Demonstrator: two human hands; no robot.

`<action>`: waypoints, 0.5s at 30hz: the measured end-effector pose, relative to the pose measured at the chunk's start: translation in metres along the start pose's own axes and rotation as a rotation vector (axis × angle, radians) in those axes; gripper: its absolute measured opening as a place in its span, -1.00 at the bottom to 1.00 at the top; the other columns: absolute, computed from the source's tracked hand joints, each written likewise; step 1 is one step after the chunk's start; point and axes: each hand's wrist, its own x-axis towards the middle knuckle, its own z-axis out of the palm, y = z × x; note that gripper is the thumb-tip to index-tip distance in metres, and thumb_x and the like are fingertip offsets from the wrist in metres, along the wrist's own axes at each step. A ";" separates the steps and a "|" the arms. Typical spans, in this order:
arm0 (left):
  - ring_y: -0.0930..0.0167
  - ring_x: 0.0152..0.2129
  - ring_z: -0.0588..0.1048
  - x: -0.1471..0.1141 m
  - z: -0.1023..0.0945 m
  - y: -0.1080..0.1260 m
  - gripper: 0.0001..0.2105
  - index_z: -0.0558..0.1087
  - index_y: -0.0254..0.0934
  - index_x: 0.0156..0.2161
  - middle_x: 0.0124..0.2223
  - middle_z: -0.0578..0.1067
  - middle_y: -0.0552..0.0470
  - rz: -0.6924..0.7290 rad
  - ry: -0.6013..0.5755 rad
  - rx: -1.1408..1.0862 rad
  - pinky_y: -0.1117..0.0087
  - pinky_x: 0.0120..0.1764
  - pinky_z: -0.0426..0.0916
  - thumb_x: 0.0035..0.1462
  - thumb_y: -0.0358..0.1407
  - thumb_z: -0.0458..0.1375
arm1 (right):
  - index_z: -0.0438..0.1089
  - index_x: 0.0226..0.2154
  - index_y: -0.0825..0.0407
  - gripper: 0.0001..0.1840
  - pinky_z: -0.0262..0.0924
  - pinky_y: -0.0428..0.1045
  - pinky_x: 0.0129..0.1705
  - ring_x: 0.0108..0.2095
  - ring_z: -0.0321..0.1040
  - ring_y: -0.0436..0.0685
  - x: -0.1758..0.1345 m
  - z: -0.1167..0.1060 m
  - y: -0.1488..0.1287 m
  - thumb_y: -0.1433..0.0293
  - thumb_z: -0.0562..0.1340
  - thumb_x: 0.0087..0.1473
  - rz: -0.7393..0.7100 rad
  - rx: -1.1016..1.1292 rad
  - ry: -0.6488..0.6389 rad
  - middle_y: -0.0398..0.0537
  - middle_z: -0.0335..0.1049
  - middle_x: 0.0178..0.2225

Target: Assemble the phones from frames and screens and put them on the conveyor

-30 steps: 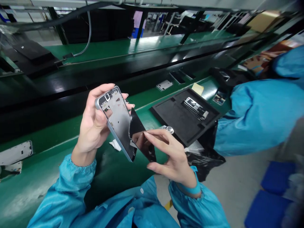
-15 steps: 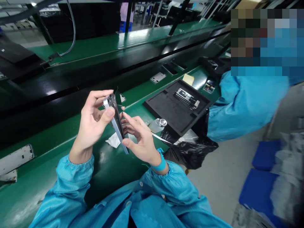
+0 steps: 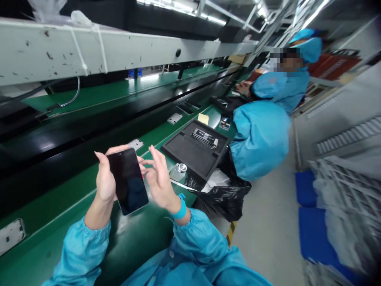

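Note:
A smartphone [image 3: 127, 182] with a dark, blank screen is tilted up over the green bench, its screen facing me. My left hand [image 3: 104, 180] is closed around it from the left, thumb at the left edge and fingers behind, partly hidden. Just right of the phone, my right hand [image 3: 160, 180] is raised with its fingers apart and nothing in them. A blue band circles the right wrist. Behind the phone's top edge lies a white phone housing [image 3: 137, 143].
A black foam tray [image 3: 184, 149] holds a stack of thin parts [image 3: 205, 139]. Beside it are a metal-topped bottle [image 3: 180, 168] and a black plastic bag [image 3: 228, 202]. A co-worker's blue sleeve [image 3: 258, 139] borders the tray. Another housing [image 3: 12, 237] lies at lower left.
The phone has turned from edge-on to screen toward me. My right hand has let go of its lower edge and opened. The head view has tilted upward.

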 end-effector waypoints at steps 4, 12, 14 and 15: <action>0.20 -0.43 0.71 -0.009 0.003 -0.001 -0.33 0.65 -0.26 -0.05 -0.28 0.72 -0.10 -0.105 -0.176 0.090 0.15 -0.23 0.67 0.33 0.35 0.10 | 0.48 -0.35 0.06 -0.07 0.21 -0.08 -0.58 -0.62 0.21 -0.01 0.018 -0.016 -0.016 -0.43 -0.04 0.29 0.264 0.206 -0.114 -0.18 0.27 -0.58; 0.15 -0.09 0.70 -0.036 0.008 -0.004 -0.45 0.72 -0.21 -0.03 -0.15 0.74 -0.09 0.059 -0.080 0.347 0.25 -0.01 0.56 0.43 0.20 0.11 | 0.25 -0.59 -0.02 -0.17 -0.11 -0.10 -0.68 -0.72 0.10 -0.05 0.010 -0.027 -0.043 -0.42 0.16 0.20 0.286 0.252 -0.175 -0.25 0.15 -0.74; 0.12 -0.01 0.67 -0.032 0.008 -0.012 -0.42 0.72 -0.23 -0.11 -0.08 0.73 -0.12 0.149 -0.033 0.423 0.21 0.10 0.52 0.37 0.25 0.14 | 0.20 -0.64 -0.01 -0.18 -0.15 -0.09 -0.63 -0.68 0.03 -0.07 0.014 -0.027 -0.043 -0.35 0.24 0.21 0.252 0.228 -0.163 -0.27 0.09 -0.73; 0.11 -0.01 0.67 -0.029 0.008 -0.014 -0.38 0.71 -0.25 -0.12 -0.06 0.73 -0.14 0.169 -0.011 0.445 0.18 0.13 0.51 0.33 0.30 0.15 | 0.19 -0.64 -0.01 -0.18 -0.13 -0.09 -0.60 -0.64 0.02 -0.08 0.016 -0.026 -0.041 -0.35 0.26 0.19 0.233 0.226 -0.134 -0.27 0.08 -0.71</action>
